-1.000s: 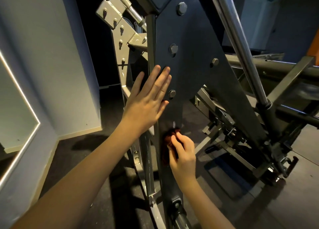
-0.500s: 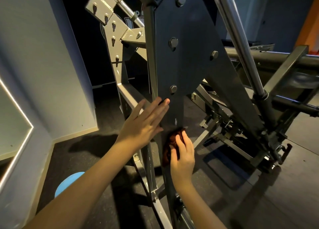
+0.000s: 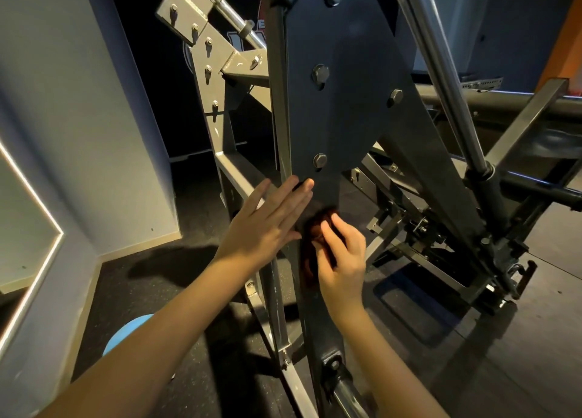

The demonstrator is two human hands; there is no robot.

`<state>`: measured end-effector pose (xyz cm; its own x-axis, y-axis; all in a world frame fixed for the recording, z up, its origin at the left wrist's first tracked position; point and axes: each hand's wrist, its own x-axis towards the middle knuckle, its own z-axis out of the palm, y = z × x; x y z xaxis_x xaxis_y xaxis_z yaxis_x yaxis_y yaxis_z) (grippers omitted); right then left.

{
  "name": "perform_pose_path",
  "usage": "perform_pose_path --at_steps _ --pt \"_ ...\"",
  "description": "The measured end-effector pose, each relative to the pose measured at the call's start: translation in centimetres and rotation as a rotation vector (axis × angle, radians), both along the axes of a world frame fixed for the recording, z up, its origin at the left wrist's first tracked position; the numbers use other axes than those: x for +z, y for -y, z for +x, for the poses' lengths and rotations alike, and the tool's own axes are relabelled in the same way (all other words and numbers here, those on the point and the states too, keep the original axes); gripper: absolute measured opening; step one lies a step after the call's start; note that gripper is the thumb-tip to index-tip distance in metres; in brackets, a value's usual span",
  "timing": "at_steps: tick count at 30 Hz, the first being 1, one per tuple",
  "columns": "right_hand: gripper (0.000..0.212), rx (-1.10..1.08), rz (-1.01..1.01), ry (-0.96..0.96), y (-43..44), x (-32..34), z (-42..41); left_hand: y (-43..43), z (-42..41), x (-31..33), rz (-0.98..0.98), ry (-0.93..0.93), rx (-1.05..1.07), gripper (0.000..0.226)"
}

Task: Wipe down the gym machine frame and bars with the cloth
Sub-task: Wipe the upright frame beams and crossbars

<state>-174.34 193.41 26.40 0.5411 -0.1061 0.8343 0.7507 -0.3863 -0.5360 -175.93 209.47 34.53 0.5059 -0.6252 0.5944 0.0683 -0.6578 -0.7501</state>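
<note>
Right grip (image 3: 341,260) curled round dark red-brown cloth (image 3: 316,238), pressing it on dark grey steel frame plate (image 3: 346,102), frame centre. Left grip (image 3: 267,225) flat, fingers straight, against plate edge. I judge early stage: chrome bars (image 3: 439,71), upper right, left to wipe.

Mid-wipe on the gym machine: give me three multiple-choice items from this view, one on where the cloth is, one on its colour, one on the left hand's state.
1. Where is the cloth pressed?
A. the floor
B. the dark frame plate
C. the wall

2. What colour is the cloth?
A. blue
B. white
C. dark red

3. How is the left hand?
A. open, fingers straight on the plate
B. curled round a bar
C. hanging free

Answers:
1 B: the right hand holds it against the plate, below the hex bolt.
2 C: dark red shows at that hand's left edge.
3 A: its straight fingertips rest on the plate beside the cloth.
</note>
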Motion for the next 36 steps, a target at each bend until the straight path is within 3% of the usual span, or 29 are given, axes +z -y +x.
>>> perform_pose_path --at_steps 5,11,16,18,22,24,30,36 --pt "0.049 0.078 0.163 -0.146 -1.4 1.3 0.8 0.1 -0.2 0.3 -0.050 -0.009 -0.040 0.072" --pt "0.058 0.120 0.031 -0.256 -1.6 -2.8 -1.1 0.3 -0.5 0.2 0.013 0.046 0.031 0.075" --pt "0.056 0.048 -0.020 -0.053 -1.3 2.9 1.0 0.2 -0.6 0.2 0.020 0.041 0.041 0.072" --pt "0.054 0.026 -0.100 0.023 -0.7 1.7 1.7 0.2 -0.6 0.3 0.021 0.035 0.037 0.072" --pt "0.056 0.001 -0.312 -0.044 0.7 -4.4 0.0 0.0 -0.4 0.3 -0.005 0.017 -0.003 0.075" --pt "0.055 -0.023 -0.340 -0.041 1.0 -3.9 0.3 -0.2 -0.2 0.3 0.005 0.005 -0.018 0.075" --pt "0.052 0.004 -0.109 -0.065 0.0 1.8 1.4 -1.0 0.4 0.5 0.050 -0.028 -0.106 0.074" --pt "0.064 -0.047 -0.017 -0.255 -2.8 -4.5 -2.3 -1.7 1.4 0.7 0.056 -0.040 -0.223 0.075"
